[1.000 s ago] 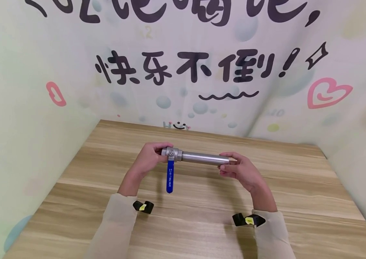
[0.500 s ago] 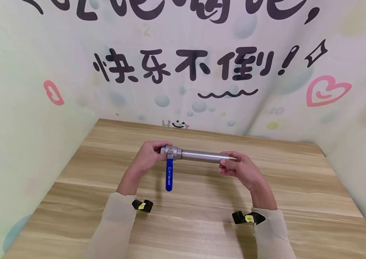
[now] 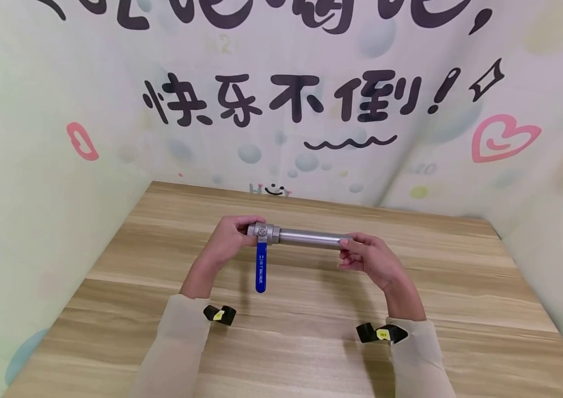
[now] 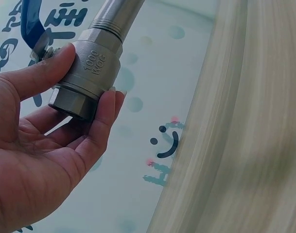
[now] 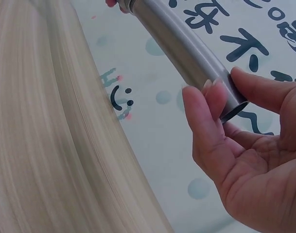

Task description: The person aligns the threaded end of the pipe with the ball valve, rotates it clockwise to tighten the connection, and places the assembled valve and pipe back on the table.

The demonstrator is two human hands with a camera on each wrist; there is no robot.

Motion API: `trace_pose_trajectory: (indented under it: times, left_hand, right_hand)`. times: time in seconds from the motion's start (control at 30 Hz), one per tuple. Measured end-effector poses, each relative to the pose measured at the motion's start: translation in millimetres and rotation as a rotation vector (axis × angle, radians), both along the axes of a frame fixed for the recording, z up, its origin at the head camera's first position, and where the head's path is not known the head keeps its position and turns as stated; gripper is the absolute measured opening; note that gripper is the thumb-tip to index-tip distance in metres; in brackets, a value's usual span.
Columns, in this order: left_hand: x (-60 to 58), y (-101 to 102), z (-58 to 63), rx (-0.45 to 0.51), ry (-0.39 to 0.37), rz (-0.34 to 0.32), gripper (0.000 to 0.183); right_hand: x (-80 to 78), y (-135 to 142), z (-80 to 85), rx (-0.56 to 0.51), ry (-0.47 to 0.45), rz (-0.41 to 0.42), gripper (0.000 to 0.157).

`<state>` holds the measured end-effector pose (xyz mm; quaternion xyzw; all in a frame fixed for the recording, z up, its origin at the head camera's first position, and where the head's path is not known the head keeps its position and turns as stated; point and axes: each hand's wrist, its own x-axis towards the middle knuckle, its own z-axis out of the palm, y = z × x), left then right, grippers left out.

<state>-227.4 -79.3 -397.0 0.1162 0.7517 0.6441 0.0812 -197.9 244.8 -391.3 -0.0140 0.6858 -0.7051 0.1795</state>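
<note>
Held level above the table is a steel ball valve (image 3: 264, 232) with a blue lever handle (image 3: 261, 268) that points toward the person. A smooth metal pipe (image 3: 308, 237) is joined to the valve's right end; some thread shows at the joint in the left wrist view. My left hand (image 3: 225, 243) grips the valve body (image 4: 92, 65), thumb on one side and fingers on the other. At the pipe's free end, my right hand (image 3: 375, 258) pinches the pipe between thumb and fingers. The open mouth of the pipe (image 5: 191, 56) faces the right palm.
A wood-grain table (image 3: 281, 342) lies under both hands. Behind it hangs a pale printed backdrop (image 3: 281, 160) with dark lettering, and its sides run along the table's left and right edges. Each sleeve carries a black wrist mount (image 3: 219, 315).
My right thumb and fingers have shifted around the pipe's end, the thumb moving up onto its upper side. The left hand keeps its hold on the valve, with the lever pointing the same way.
</note>
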Motion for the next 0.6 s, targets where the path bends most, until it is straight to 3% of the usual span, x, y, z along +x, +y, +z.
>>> trace_pose_trajectory:
  times: [0.6]
  left_hand:
    - [0.0, 1.5, 1.2, -0.014, 0.002, 0.001, 0.042]
  right_hand:
    - [-1.0, -1.8, 0.9, 0.049, -0.027, -0.026, 0.041]
